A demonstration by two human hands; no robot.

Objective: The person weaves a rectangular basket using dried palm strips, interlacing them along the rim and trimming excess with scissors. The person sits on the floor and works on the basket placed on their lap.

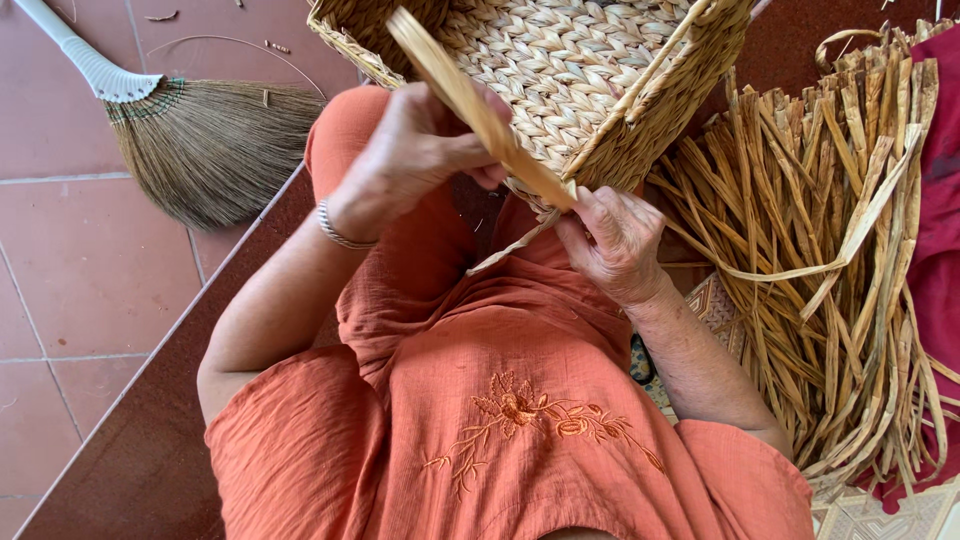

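the pale braided straw basket looks dry, matt and rough, same as the heap of tan dried reed strips, while the flat wooden stick seems smooth, the orange crinkled cloth dress soft, and the reddish floor tiles slightly glossy.

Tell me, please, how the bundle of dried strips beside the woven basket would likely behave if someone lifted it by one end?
The dried strips would probably droop and fan apart: they look thin, long and flat, lie loosely, and some curl at the ends. They likely weigh little for their bulk. Single strips may slide out, since no tie shows around them.
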